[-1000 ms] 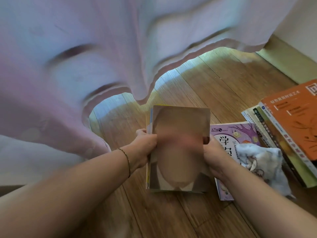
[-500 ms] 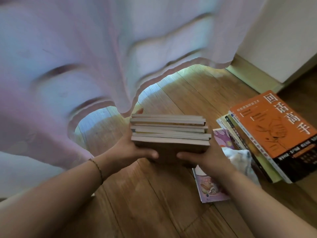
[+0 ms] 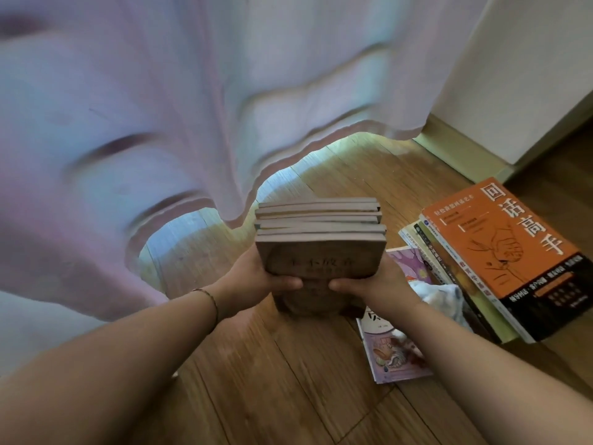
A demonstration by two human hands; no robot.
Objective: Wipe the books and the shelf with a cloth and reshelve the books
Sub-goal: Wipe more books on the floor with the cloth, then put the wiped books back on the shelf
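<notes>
I hold a bundle of several books (image 3: 321, 232) upright in front of me, page edges facing up and a dark cover toward me. My left hand (image 3: 256, 277) grips its left side and my right hand (image 3: 372, 281) grips its right side, both thumbs on the near cover. A white cloth (image 3: 439, 297) lies crumpled on the floor to the right, partly behind my right forearm. It rests on a purple book (image 3: 394, 358) lying flat. No shelf is in view.
A stack of books topped by an orange book (image 3: 500, 248) lies on the wooden floor (image 3: 272, 380) at the right. A pale curtain (image 3: 160, 107) hangs across the left and top. A white wall with skirting (image 3: 465, 149) stands at the upper right.
The bundle of books has been tipped from cover-up to page-edges-up and raised off the floor. The view has swung up and to the right.
</notes>
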